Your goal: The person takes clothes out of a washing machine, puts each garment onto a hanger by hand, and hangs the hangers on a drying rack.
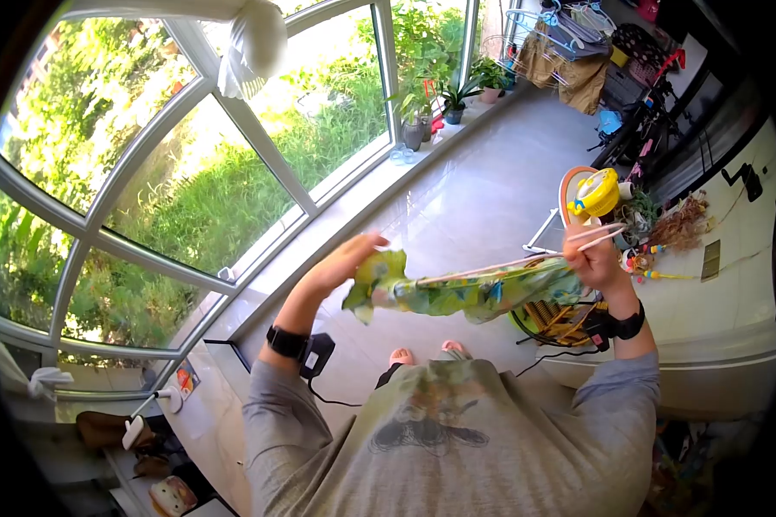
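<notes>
A green patterned cloth (466,297) stretches sideways in front of my chest, between my two hands. At its right end, my right hand (593,257) is closed around a pale pink hanger (608,234), whose long thin bar runs left along the top of the cloth. My left hand (353,258) is beside the ruffled left end of the cloth, with its fingers stretched out toward the right. Whether its palm touches the cloth is hard to tell. Each wrist wears a black band.
Windows (302,103) line the left, with potted plants (454,99) on the sill. A drying rack with clothes (560,52) and a bicycle (647,121) stand at the back right. A yellow fan (597,191) and a woven basket (560,323) are near my right hand.
</notes>
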`<action>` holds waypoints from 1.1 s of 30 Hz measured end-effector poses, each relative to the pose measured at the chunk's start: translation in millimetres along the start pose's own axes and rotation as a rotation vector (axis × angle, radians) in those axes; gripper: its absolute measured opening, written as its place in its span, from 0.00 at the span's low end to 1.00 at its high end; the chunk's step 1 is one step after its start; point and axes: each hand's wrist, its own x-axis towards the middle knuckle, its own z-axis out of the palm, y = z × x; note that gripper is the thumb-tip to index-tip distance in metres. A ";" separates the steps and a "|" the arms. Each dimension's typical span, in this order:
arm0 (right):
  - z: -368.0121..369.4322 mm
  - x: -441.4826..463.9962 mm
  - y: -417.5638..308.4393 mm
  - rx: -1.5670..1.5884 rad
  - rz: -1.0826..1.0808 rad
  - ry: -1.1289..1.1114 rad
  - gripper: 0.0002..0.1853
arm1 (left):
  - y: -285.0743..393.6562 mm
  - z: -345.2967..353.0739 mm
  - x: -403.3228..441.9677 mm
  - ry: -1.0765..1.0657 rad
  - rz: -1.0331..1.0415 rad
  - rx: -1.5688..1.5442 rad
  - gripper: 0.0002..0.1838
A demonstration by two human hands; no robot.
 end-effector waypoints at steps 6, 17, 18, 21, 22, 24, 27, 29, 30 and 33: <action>-5.9 -14.8 3.7 -0.059 -0.025 -0.077 0.18 | -19.8 4.7 16.7 -0.064 -0.103 0.454 0.12; -29.8 -32.4 11.3 0.014 0.164 0.189 0.24 | -25.3 13.3 20.6 -0.175 0.540 0.255 0.44; -29.8 -29.1 11.4 0.027 0.158 0.183 0.24 | -16.3 18.2 21.2 -0.272 0.591 0.112 0.43; -28.3 -23.3 14.2 0.042 0.160 0.196 0.24 | -1.2 17.6 25.2 -0.678 0.467 -0.106 0.43; -29.3 -24.0 15.9 0.019 0.170 0.214 0.24 | -2.4 16.1 25.7 -0.687 0.467 -0.103 0.43; -30.9 -26.1 18.8 0.005 0.200 0.256 0.23 | -13.7 7.7 18.7 -0.648 0.383 -0.023 0.40; -30.9 -27.5 18.2 0.083 0.295 0.302 0.22 | -7.1 18.4 8.8 -0.540 0.430 0.002 0.34; -27.9 -26.5 20.2 0.075 0.304 0.301 0.22 | 1.6 33.9 9.6 -0.354 0.472 0.115 0.27; -26.7 -25.0 21.5 0.065 0.302 0.299 0.22 | -3.7 31.8 12.9 -0.355 0.475 0.116 0.27; -23.3 -20.0 19.9 0.013 0.330 0.327 0.22 | -39.8 3.7 30.9 0.002 0.312 -0.225 0.10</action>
